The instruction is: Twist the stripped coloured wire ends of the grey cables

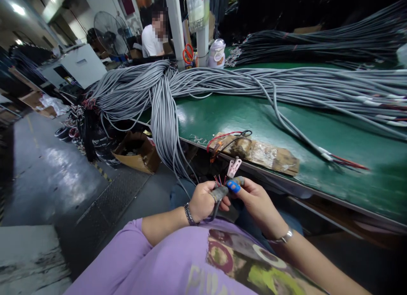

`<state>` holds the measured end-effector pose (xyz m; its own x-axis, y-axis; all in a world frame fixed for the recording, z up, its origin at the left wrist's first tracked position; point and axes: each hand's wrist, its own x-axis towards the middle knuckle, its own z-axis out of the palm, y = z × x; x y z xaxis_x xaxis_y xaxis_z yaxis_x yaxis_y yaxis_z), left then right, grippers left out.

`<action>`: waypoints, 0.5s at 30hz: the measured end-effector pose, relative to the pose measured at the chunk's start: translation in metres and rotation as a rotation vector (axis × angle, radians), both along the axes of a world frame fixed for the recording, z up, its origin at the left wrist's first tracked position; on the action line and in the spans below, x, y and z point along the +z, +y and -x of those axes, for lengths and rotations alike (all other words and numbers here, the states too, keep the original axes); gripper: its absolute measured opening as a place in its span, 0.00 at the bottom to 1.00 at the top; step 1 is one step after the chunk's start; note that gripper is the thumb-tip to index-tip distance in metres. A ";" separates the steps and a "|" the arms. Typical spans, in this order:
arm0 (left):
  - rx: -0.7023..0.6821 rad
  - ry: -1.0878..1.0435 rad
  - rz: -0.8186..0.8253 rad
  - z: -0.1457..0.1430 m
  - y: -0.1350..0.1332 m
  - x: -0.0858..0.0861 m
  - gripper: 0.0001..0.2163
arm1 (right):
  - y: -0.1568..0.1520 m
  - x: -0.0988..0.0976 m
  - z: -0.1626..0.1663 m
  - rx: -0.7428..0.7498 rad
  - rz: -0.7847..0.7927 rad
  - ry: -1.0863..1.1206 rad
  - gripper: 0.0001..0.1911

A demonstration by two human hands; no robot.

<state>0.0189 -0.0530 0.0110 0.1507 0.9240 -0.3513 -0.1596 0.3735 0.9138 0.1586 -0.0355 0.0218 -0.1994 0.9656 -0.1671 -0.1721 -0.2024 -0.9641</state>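
My left hand (203,201) is closed around the end of a grey cable (219,194) whose thin red and coloured wires (219,179) stick up from the stripped tip. My right hand (256,201) pinches the same cable end from the right, with a blue cover (233,186) on the thumb and grey tape on a finger. Both hands sit in front of my lap, just below the edge of the green table (349,176). A small pink clip (234,166) hangs right above the wires.
Big bundles of grey cables (222,85) lie across the green table and droop off its left end. A brown taped pad (267,153) with red and black wires lies at the table edge. A cardboard box (136,151) sits on the floor. Another person (152,36) sits far back by fans.
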 end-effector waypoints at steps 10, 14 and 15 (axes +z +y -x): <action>-0.120 0.039 -0.048 0.007 0.002 -0.006 0.20 | 0.006 -0.018 -0.012 0.103 0.075 0.120 0.16; -0.169 0.071 -0.019 0.007 0.001 0.001 0.20 | 0.006 -0.009 -0.009 0.143 -0.018 -0.003 0.17; -0.173 0.080 -0.019 0.007 0.001 0.003 0.20 | 0.007 -0.008 -0.007 0.132 -0.029 -0.025 0.17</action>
<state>0.0121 -0.0519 0.0138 0.2805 0.8931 -0.3516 -0.0213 0.3720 0.9280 0.1661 -0.0288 0.0142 -0.3212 0.9357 -0.1457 -0.1217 -0.1933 -0.9736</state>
